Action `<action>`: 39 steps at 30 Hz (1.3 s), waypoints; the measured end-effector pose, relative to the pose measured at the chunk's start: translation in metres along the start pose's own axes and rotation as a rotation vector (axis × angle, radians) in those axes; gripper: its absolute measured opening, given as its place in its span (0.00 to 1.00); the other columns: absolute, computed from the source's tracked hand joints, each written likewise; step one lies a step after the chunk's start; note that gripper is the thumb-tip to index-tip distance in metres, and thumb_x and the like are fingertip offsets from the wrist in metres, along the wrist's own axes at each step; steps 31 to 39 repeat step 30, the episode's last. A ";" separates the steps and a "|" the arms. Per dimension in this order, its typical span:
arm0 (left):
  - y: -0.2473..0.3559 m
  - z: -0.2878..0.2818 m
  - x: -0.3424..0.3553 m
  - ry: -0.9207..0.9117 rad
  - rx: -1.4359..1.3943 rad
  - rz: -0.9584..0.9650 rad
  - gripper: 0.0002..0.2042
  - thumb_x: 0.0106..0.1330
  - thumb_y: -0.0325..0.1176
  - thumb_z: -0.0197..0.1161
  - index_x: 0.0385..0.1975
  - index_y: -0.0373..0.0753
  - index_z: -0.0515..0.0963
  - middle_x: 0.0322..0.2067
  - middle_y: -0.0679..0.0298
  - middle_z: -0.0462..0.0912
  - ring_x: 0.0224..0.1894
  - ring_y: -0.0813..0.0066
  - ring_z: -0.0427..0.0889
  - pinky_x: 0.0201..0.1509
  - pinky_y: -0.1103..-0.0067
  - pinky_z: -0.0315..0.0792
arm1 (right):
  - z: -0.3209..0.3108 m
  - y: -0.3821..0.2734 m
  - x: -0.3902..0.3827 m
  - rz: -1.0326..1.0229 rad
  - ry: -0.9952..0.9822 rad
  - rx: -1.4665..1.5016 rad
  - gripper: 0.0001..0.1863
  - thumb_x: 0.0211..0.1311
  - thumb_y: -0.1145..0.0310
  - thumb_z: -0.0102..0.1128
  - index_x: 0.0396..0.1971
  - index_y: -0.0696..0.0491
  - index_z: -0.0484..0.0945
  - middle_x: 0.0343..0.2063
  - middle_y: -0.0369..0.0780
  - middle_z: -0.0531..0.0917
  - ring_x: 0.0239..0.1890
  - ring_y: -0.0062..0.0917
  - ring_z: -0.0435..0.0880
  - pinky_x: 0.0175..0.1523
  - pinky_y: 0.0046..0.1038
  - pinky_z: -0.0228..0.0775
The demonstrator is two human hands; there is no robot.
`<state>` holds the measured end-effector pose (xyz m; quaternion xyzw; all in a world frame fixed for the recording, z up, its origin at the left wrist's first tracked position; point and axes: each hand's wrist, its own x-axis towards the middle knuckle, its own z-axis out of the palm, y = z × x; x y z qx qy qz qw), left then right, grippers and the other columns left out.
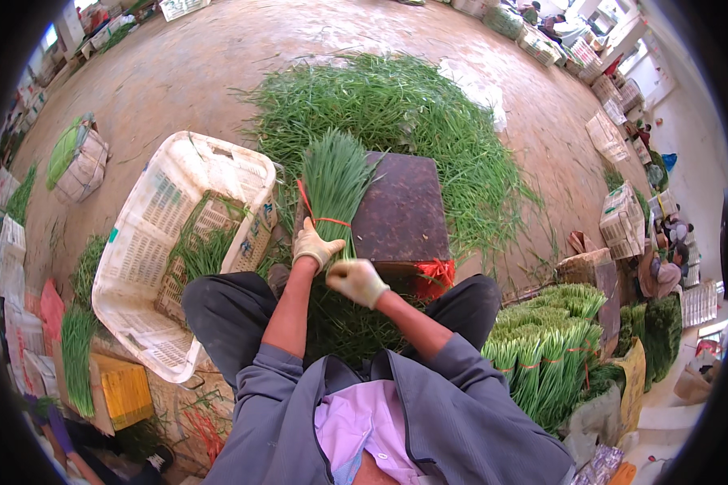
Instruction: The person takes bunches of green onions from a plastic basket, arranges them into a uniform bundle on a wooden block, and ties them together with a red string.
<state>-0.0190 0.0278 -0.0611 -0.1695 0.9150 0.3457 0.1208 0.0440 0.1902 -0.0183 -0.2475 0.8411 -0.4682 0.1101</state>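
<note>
A bunch of green chives (337,182) with a red tie around it lies across the left part of a dark, speckled block-like stand (400,202) between my knees. My left hand (315,245), in a pale work glove, is closed around the lower part of the bunch, below the tie. Just right of it, at the stem ends, is my right hand (357,282), gloved too and slightly blurred. Its fingers look curled, and whatever they hold is hidden. Red strips (434,277) hang at the stand's near right corner.
Loose chives (380,97) spread in a big heap beyond the stand. At left a white plastic crate (129,242) leans open, with some greens inside. Tied bunches (542,343) stand packed at my right. A wrapped bale (81,159) sits far left; a person's arm (77,461) shows lower left.
</note>
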 end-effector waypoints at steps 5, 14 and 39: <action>0.005 0.001 -0.001 -0.028 -0.025 -0.005 0.61 0.43 0.61 0.76 0.73 0.37 0.49 0.63 0.43 0.68 0.65 0.49 0.69 0.68 0.64 0.65 | -0.029 -0.063 -0.052 0.152 -1.086 0.343 0.10 0.54 0.68 0.65 0.34 0.57 0.85 0.27 0.39 0.86 0.30 0.21 0.83 0.38 0.25 0.76; 0.012 -0.002 -0.001 0.000 -0.031 -0.012 0.61 0.41 0.59 0.78 0.73 0.36 0.50 0.61 0.43 0.72 0.63 0.49 0.73 0.65 0.65 0.68 | -0.004 0.012 0.020 0.109 0.153 -0.442 0.10 0.55 0.62 0.66 0.31 0.53 0.83 0.31 0.47 0.84 0.38 0.43 0.83 0.42 0.41 0.75; 0.010 -0.003 0.000 -0.066 -0.042 -0.001 0.61 0.45 0.60 0.76 0.74 0.37 0.46 0.64 0.43 0.68 0.66 0.49 0.69 0.67 0.63 0.66 | -0.029 0.064 0.003 0.410 0.319 -0.161 0.18 0.57 0.57 0.69 0.40 0.56 0.85 0.33 0.47 0.87 0.38 0.35 0.88 0.45 0.30 0.77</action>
